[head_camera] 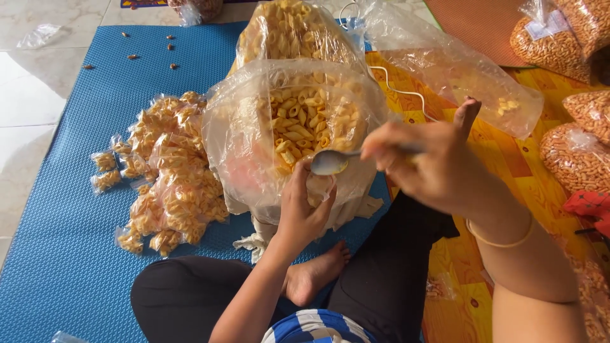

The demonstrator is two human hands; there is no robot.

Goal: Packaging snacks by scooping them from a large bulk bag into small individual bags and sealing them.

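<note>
One head-worn view — looking steeply down, close over lap and blue mat [63, 254]

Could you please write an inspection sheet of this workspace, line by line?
Surface: blue mat on a pale tiled floor; orange patterned mat to the right.
Job's things: large open bag of yellow snacks; metal spoon; small clear bag.
Clutter: pile of filled small packets; loose crumbs; nearly empty plastic bag; more full snack bags.
Hands: right hand holds the spoon; left hand holds the small clear bag under it.
Cables: a white cord on the orange mat.
Surroundings: nothing seen of other people.
</note>
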